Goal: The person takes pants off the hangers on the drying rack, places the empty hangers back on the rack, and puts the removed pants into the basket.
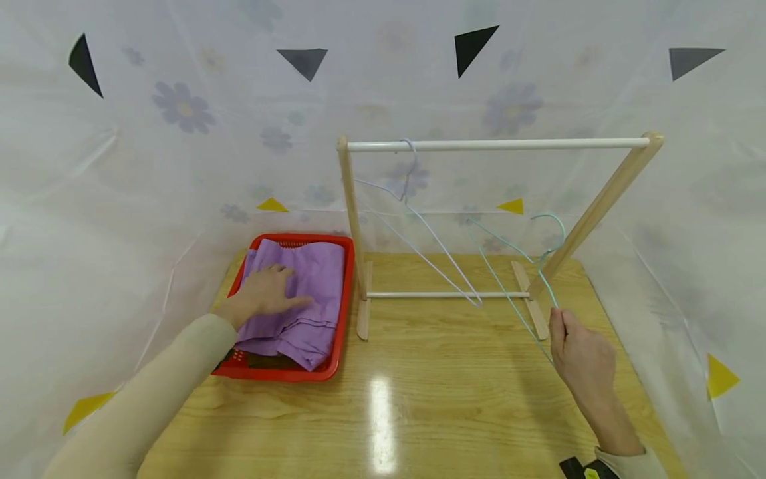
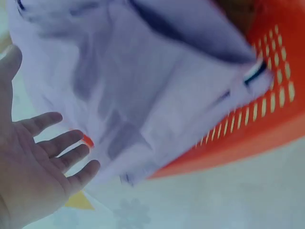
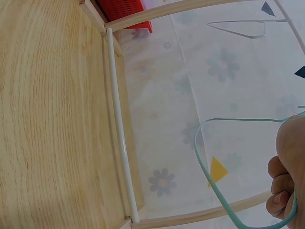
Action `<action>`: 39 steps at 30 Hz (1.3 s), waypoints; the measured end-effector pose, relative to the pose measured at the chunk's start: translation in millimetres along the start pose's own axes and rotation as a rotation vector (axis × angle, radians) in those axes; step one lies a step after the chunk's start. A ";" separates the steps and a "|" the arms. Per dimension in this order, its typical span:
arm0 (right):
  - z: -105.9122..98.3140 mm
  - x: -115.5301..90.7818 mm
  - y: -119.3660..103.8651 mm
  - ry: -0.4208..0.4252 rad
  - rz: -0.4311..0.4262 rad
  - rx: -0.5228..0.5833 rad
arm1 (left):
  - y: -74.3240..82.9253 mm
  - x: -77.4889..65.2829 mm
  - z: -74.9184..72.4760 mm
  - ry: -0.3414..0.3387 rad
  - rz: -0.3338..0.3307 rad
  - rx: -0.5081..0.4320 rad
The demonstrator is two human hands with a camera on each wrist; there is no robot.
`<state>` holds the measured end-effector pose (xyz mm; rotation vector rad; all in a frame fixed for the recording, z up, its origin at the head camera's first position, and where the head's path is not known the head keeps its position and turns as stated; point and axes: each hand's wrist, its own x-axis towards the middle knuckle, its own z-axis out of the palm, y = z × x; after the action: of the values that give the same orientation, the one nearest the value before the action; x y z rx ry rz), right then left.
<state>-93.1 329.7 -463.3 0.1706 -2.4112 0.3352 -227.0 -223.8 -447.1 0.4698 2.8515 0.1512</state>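
Note:
In the head view a red plastic basket [image 1: 335, 372] at the left holds a folded purple garment [image 1: 320, 273]. My left hand [image 1: 266, 293] is over the garment with its fingers spread. The left wrist view shows the left hand [image 2: 43, 162] with straight fingers beside the slightly blurred purple cloth [image 2: 138, 95]. At the right, my right hand [image 1: 583, 352] grips a mint green hanger [image 1: 509, 296] by one end, its hook pointing up. In the right wrist view the fingers [image 3: 281, 186] curl round the green hanger [image 3: 209, 162], which carries nothing.
A clothes rack with a white top rail [image 1: 509, 144] and wooden legs [image 1: 604, 189] stands at the back of the wooden table [image 1: 443, 399]. A lilac hanger [image 1: 431, 233] hangs bare near the rail's left end. Dark cloth [image 1: 269, 361] shows under the purple garment.

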 end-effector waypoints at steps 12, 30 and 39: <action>1.2 -0.9 0.8 0.003 0.010 -0.009 | -16.0 21.7 -12.3 -0.014 -0.068 0.023; 3.2 -3.6 1.3 -0.024 0.021 -0.001 | -35.9 38.5 21.8 -0.077 -0.108 -0.001; 4.7 -3.1 0.8 -0.018 0.017 -0.004 | -37.4 45.1 30.2 -0.085 -0.119 -0.020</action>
<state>-93.8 329.3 -469.0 0.1518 -2.4322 0.3378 -271.8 -242.4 -491.7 0.2946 2.7825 0.1351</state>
